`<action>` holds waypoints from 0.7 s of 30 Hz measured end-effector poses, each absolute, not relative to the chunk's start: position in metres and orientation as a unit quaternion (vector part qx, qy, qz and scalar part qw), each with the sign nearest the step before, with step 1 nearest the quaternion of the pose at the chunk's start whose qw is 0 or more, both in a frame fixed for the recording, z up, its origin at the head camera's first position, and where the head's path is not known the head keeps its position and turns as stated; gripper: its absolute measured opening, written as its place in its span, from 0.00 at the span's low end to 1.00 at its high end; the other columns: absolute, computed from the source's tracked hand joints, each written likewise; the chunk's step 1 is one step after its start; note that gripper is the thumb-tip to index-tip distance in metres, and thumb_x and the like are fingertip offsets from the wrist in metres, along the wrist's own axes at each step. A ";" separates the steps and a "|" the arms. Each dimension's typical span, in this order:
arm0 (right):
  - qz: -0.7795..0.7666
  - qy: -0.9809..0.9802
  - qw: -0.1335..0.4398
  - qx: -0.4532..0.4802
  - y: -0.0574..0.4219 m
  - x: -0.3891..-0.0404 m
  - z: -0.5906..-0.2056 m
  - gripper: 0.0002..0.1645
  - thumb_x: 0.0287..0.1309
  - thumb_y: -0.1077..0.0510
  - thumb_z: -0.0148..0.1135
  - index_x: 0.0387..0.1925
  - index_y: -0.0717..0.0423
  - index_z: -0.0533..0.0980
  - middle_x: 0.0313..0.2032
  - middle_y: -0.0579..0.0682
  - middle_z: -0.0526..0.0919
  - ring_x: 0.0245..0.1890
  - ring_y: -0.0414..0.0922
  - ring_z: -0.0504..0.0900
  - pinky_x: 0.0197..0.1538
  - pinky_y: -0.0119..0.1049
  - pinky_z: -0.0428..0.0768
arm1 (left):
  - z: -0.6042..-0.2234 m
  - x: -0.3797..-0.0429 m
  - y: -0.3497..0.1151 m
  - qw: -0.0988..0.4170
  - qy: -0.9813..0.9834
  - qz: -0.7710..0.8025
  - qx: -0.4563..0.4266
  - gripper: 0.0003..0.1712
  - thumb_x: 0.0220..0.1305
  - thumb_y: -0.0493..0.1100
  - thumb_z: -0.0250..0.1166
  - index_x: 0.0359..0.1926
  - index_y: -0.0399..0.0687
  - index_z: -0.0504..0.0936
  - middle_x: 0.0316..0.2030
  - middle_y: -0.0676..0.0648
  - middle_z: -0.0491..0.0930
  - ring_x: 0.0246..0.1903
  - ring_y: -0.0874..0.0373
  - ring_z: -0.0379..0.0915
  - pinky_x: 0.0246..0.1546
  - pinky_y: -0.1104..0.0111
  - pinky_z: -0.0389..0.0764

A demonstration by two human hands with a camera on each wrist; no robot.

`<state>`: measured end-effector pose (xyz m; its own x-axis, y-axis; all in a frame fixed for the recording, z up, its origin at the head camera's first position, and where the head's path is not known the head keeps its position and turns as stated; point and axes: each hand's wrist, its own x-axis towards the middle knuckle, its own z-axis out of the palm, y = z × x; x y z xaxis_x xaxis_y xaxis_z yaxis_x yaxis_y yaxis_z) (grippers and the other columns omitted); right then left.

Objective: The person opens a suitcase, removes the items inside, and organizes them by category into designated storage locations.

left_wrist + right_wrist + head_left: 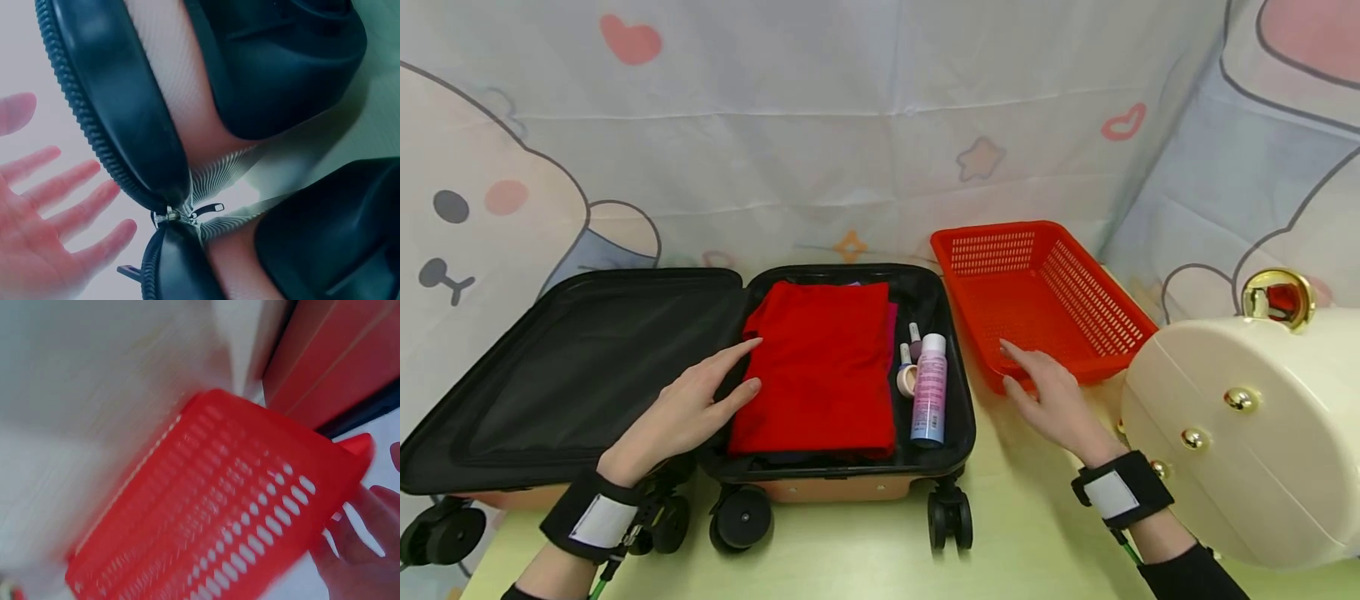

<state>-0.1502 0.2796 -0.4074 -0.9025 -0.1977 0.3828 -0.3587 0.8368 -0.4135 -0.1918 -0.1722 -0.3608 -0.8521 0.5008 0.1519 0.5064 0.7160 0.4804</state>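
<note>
I have the left hand [688, 408] spread at nine o'clock of the red cloth [820, 367], the right hand [1060, 408], fingers parted, at six o'clock of the basket [1015, 308].

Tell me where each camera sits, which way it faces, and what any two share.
Head: worn on the head, facing forward and down at the open suitcase and red basket; left hand and right hand both show.
Left wrist: on that wrist, looking toward the suitcase's zipper; the left palm and fingers show.
Right wrist: on that wrist, facing the basket's slotted side; right fingers appear at the right edge.
Shared: head and right wrist both see the basket.
</note>
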 end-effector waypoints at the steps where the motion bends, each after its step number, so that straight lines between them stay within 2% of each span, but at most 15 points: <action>1: 0.235 -0.941 0.190 0.152 0.283 -0.143 -0.408 0.31 0.62 0.67 0.63 0.66 0.67 0.71 0.57 0.67 0.82 0.56 0.65 0.80 0.62 0.64 0.74 | -0.361 -0.191 -0.171 0.005 -0.925 -0.263 -0.274 0.34 0.76 0.50 0.55 0.76 0.42 0.61 0.73 0.34 0.65 0.70 0.36 0.64 0.68 0.40 0.67; 4: 0.210 -0.930 0.258 0.154 0.295 -0.117 -0.409 0.31 0.55 0.70 0.66 0.63 0.68 0.74 0.55 0.67 0.83 0.57 0.65 0.78 0.61 0.63 0.73 | -0.360 -0.191 -0.169 0.002 -0.921 -0.269 -0.280 0.34 0.76 0.50 0.55 0.76 0.42 0.61 0.73 0.35 0.64 0.71 0.36 0.63 0.68 0.39 0.66; 7: 0.185 -0.927 0.292 0.146 0.308 -0.099 -0.413 0.33 0.50 0.71 0.68 0.61 0.68 0.74 0.54 0.67 0.83 0.55 0.63 0.76 0.57 0.59 0.73 | -0.359 -0.192 -0.168 0.002 -0.919 -0.272 -0.284 0.34 0.76 0.49 0.56 0.76 0.42 0.61 0.73 0.34 0.64 0.70 0.36 0.63 0.68 0.39 0.66; 11: 0.148 -0.938 0.284 0.134 0.320 -0.095 -0.421 0.37 0.49 0.68 0.69 0.64 0.68 0.72 0.58 0.68 0.79 0.60 0.65 0.71 0.61 0.60 0.69 | -0.360 -0.193 -0.164 0.000 -0.916 -0.275 -0.291 0.34 0.75 0.47 0.57 0.75 0.41 0.61 0.73 0.34 0.65 0.70 0.36 0.64 0.68 0.39 0.66; 16: 0.143 -0.951 0.250 0.115 0.323 -0.112 -0.429 0.37 0.54 0.64 0.68 0.66 0.68 0.70 0.64 0.71 0.72 0.68 0.71 0.61 0.69 0.68 0.59 | -0.363 -0.196 -0.157 -0.012 -0.911 -0.279 -0.304 0.34 0.75 0.47 0.56 0.76 0.41 0.61 0.73 0.35 0.65 0.69 0.37 0.65 0.67 0.39 0.67; 18: 0.153 -0.951 0.243 0.111 0.323 -0.121 -0.431 0.32 0.57 0.65 0.67 0.64 0.67 0.72 0.61 0.70 0.74 0.68 0.72 0.61 0.70 0.71 0.56 | -0.364 -0.196 -0.154 -0.018 -0.910 -0.280 -0.306 0.34 0.75 0.47 0.56 0.76 0.41 0.60 0.73 0.35 0.65 0.69 0.37 0.65 0.67 0.39 0.67; 21: 0.173 -0.945 0.249 0.123 0.319 -0.137 -0.431 0.23 0.60 0.66 0.66 0.57 0.66 0.78 0.52 0.67 0.80 0.61 0.67 0.71 0.70 0.71 0.57 | -0.365 -0.195 -0.154 -0.021 -0.911 -0.280 -0.303 0.34 0.75 0.47 0.56 0.76 0.42 0.60 0.73 0.35 0.65 0.69 0.37 0.65 0.67 0.39 0.67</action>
